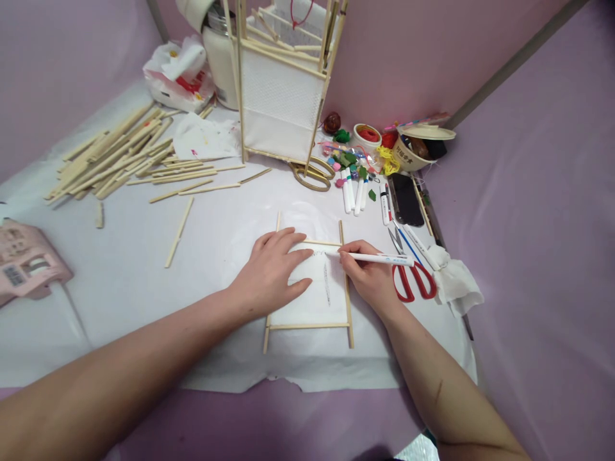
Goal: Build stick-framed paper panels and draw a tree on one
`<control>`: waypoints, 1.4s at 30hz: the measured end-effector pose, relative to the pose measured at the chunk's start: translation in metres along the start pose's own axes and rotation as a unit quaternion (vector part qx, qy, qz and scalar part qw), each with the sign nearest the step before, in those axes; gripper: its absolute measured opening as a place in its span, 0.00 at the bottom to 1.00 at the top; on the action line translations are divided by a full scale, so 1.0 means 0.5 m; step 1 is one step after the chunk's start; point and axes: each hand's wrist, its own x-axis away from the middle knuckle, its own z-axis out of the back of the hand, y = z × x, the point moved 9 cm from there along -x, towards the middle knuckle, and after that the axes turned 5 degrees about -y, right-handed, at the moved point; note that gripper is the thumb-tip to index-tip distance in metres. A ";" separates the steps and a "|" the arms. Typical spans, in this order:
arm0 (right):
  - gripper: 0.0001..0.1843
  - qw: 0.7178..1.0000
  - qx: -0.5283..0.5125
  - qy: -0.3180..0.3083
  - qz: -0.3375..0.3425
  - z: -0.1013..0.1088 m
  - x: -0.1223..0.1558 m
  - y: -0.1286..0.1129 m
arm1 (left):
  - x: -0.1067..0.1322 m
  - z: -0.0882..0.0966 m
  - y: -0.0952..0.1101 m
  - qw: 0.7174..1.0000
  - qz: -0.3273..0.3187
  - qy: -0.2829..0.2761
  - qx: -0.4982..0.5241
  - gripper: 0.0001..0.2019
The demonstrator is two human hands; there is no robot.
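Note:
My left hand (271, 272) lies flat on a white sheet (310, 298), pressing it down inside a rectangular frame of thin wooden sticks (307, 326). My right hand (365, 274) grips a white pen (377, 258), whose tip touches the sheet near the frame's upper crossbar. Faint grey pen marks show on the sheet below that tip. My left fingers hide part of the upper crossbar and the sheet's upper left area.
A heap of loose wooden sticks (110, 157) lies at the left. A tall stick frame with white panels (281, 89) stands at the back. Red-handled scissors (414, 282), several markers (353, 194), a black phone (406, 200) and craft bits lie at the right.

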 end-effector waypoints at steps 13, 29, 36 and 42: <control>0.04 1.000 -0.003 0.008 0.000 0.006 0.002 -0.001 | 0.000 0.000 -0.001 1.000 -0.001 0.003 0.004 0.19; 0.05 1.000 -0.001 -0.001 -0.002 0.000 -0.002 -0.003 | -0.001 0.000 0.001 1.000 0.000 -0.002 -0.004 0.19; 0.05 1.000 0.012 0.000 0.006 0.002 -0.002 -0.007 | 0.000 -0.002 -0.001 1.000 -0.002 -0.001 -0.010 0.19; 0.04 1.000 -0.006 0.004 0.004 0.005 -0.001 -0.010 | -0.001 -0.002 -0.002 1.000 0.002 -0.005 -0.016 0.20</control>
